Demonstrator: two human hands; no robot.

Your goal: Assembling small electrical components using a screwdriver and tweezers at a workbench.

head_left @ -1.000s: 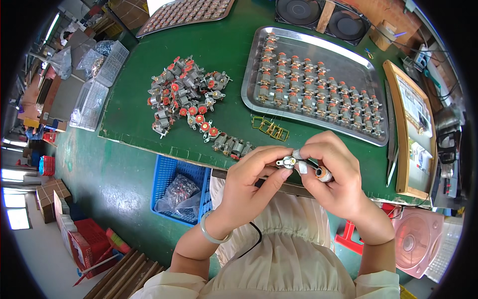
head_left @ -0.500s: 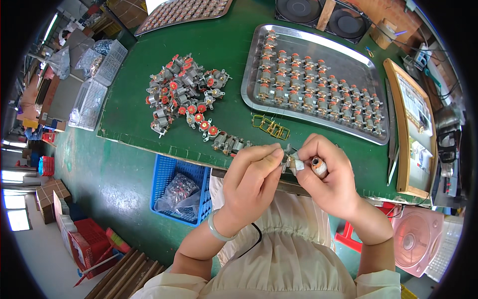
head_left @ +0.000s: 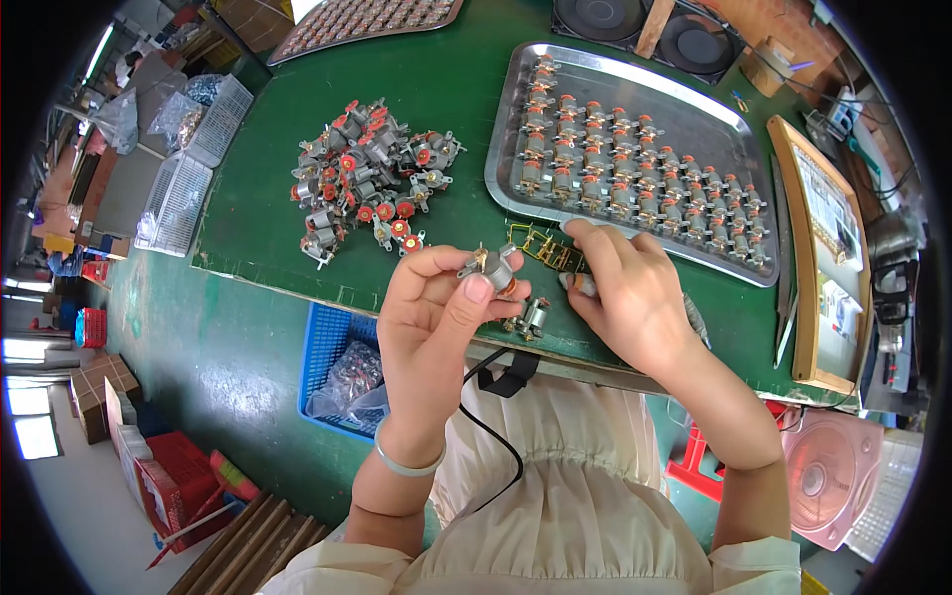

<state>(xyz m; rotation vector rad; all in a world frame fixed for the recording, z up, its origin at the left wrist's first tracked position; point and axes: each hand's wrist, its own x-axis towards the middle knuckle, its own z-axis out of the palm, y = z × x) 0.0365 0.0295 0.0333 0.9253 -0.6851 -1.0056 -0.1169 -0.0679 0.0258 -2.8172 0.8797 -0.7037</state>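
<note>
Fingers [head_left: 478, 289] of the left hand [head_left: 431, 307] pinch a small motor [head_left: 493, 268], while the right hand [head_left: 625, 293] reaches the brass clips [head_left: 543, 248] just beyond.

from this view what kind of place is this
Most likely a small factory assembly bench: a metal tray of small motors in rows, a loose pile of the same motors on the green worktop, and one motor held in the left hand.
</note>
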